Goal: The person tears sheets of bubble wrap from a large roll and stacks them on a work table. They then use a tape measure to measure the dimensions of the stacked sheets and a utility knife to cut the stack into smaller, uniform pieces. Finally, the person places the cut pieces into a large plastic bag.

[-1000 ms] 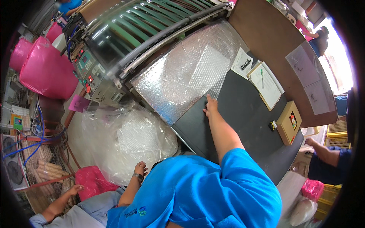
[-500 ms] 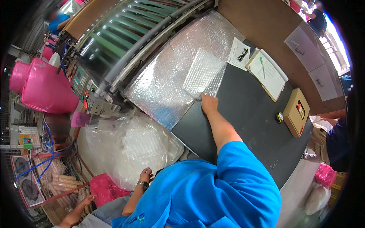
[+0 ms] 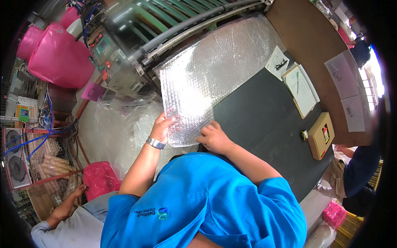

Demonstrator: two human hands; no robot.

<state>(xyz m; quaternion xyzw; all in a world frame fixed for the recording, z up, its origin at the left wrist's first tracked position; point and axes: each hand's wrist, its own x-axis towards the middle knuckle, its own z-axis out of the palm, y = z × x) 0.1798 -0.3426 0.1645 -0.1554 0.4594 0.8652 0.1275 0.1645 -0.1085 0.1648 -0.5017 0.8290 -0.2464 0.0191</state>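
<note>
A rectangular piece of clear bubble wrap (image 3: 188,107) is in front of me, its near end close to my body. My left hand (image 3: 161,129), with a metal-band watch at the wrist, grips its left edge, thumb on top. At the near right corner, the curled fingers of my right hand (image 3: 215,138) close on its edge. Behind it, a large, shiny bubble wrap sheet (image 3: 244,41) covers the far left of the dark tabletop (image 3: 256,111). A clear plastic bag (image 3: 120,132) with bubble wrap in it is left of my left hand.
A machine with green rollers (image 3: 165,20) and a control panel (image 3: 108,56) stands beyond. On the table's right are a clipboard (image 3: 304,99), eyeglasses (image 3: 281,65), a tape measure (image 3: 304,135) and a box (image 3: 319,142). One person's arm (image 3: 62,208) is at lower left, another person (image 3: 359,173) at right.
My right hand has drawn back toward my body with the smaller bubble wrap piece. My left hand has come up from my side and taken hold of its left edge.
</note>
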